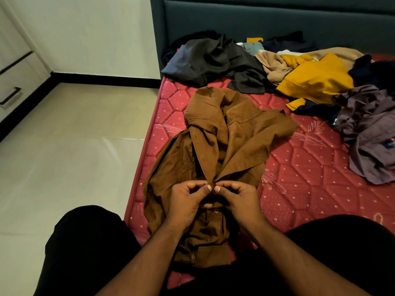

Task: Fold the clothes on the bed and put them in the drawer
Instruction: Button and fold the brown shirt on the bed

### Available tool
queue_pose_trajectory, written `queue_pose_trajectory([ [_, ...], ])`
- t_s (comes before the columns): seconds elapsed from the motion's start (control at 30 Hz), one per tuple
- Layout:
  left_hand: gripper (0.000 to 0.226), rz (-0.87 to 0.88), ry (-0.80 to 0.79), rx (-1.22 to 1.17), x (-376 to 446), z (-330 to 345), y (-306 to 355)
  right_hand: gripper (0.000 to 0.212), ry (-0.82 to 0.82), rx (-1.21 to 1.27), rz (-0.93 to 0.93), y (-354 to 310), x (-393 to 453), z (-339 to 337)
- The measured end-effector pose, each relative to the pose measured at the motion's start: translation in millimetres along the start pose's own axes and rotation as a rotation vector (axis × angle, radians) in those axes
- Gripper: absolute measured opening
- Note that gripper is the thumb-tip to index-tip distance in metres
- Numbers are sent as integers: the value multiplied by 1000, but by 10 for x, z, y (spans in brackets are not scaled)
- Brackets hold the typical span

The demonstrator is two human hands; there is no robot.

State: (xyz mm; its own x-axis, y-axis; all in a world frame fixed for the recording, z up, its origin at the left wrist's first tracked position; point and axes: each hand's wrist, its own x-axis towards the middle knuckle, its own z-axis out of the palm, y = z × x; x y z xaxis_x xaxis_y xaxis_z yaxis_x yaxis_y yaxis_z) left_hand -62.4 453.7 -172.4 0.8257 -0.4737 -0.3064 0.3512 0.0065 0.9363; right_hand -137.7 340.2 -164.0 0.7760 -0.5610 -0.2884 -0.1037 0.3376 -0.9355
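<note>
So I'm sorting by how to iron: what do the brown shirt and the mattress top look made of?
Brown shirt: matte woven cloth, probably cotton; soft creases, no sheen. Mattress: red quilted fabric, slightly glossy, with stitched hexagons, likely a synthetic blend.

Bare forearms (149,259); seemingly black trousers (85,242)

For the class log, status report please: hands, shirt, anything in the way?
Left hand and right hand pinching brown shirt at its front opening. Shirt unfolded on mattress. Clothes pile beyond, apart from the shirt.
</note>
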Motion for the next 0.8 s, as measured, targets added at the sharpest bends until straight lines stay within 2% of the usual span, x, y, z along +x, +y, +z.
queue_pose_trajectory([
  [0.2,3,-43,-9,-30,64,-40,32,27,-85,-309,-125,110,7,-75],
  [0.27,5,-48,-12,-39,82,-43,27,38,-73,-472,-201,174,35,-90],
  [0.33,4,-41,-20,-19,99,-44,8,36,-23,-554,-265,209,61,-98],
  [0.53,10,2,-41,30,118,-22,-35,26,70,-618,-393,172,80,-86],
  [0.73,8,131,-2,69,58,35,-136,19,63,-594,-347,215,161,-93],
  [0.8,8,146,7,93,60,29,-172,20,27,-497,-258,186,183,-78],
])
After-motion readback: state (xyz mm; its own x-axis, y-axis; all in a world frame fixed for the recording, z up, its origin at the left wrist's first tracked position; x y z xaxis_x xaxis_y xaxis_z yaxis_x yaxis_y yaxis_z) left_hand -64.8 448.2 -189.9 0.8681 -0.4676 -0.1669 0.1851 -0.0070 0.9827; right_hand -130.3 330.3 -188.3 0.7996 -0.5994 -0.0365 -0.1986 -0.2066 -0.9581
